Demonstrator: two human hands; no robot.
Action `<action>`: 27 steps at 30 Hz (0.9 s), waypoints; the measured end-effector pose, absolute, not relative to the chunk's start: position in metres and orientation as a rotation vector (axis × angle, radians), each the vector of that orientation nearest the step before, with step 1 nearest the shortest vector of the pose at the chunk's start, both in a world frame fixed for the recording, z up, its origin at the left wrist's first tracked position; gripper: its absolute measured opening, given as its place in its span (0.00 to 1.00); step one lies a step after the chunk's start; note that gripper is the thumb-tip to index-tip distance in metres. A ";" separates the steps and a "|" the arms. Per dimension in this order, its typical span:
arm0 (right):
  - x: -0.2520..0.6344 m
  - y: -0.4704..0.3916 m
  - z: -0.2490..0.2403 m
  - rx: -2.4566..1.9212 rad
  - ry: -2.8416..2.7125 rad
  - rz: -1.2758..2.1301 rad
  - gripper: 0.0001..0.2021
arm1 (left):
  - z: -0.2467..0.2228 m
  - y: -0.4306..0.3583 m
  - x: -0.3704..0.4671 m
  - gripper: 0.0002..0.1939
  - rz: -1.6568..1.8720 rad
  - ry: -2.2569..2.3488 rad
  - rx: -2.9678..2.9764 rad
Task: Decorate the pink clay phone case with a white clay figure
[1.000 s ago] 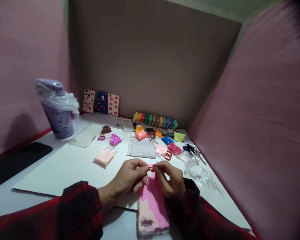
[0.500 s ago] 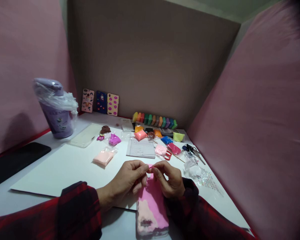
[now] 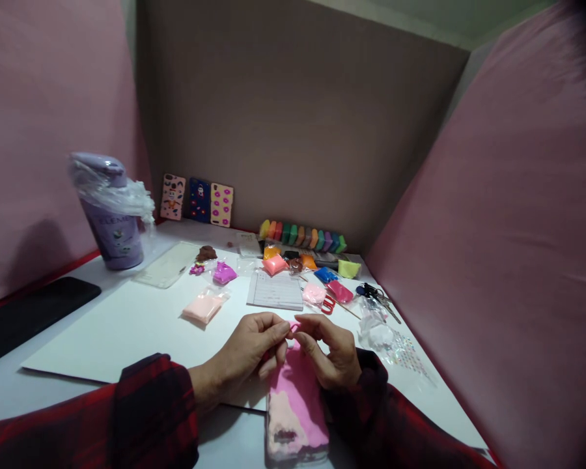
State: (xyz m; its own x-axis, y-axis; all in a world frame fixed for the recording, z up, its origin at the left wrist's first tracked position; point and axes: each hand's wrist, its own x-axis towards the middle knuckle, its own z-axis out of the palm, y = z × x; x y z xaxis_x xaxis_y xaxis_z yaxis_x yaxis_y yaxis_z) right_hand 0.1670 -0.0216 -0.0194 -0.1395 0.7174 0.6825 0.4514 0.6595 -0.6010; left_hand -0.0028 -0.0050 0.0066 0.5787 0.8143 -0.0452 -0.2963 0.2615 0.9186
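A small strip of bright pink clay (image 3: 294, 327) is pinched between the thumb and forefinger of my left hand (image 3: 254, 340). Facing it, my right hand (image 3: 333, 352) has its thumb and forefinger apart beside the strip, with no grip on it that I can see. Below both hands lies a phone case (image 3: 303, 397) covered in pink and pale peach clay, its camera opening at the near end. A small white bit (image 3: 291, 343) shows near its far end, partly hidden by my fingers.
On the white board (image 3: 102, 332) lie a peach clay packet (image 3: 205, 306), a lined notepad (image 3: 275, 290), red-handled scissors (image 3: 328, 304) and a rhinestone sheet (image 3: 407, 352). Clay blocks (image 3: 300, 236) line the back. A purple bottle (image 3: 112, 221) and black phone (image 3: 39, 316) are left.
My right thumb and forefinger have parted from the pink clay strip, which stays in my left fingers. The phone case has not visibly moved.
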 end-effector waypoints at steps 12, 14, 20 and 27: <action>0.168 -0.025 -0.010 -0.911 -1.880 0.338 0.06 | 0.002 -0.005 -0.001 0.18 0.805 0.632 1.086; 0.167 -0.025 -0.010 -0.905 -1.865 0.335 0.05 | 0.002 -0.004 -0.002 0.19 0.801 0.619 1.083; 0.165 -0.024 -0.014 -0.913 -1.811 0.317 0.05 | 0.005 -0.006 -0.003 0.17 0.816 0.627 1.113; 0.168 -0.024 -0.013 -0.952 -1.834 0.300 0.06 | 0.005 -0.006 -0.002 0.15 0.834 0.631 1.073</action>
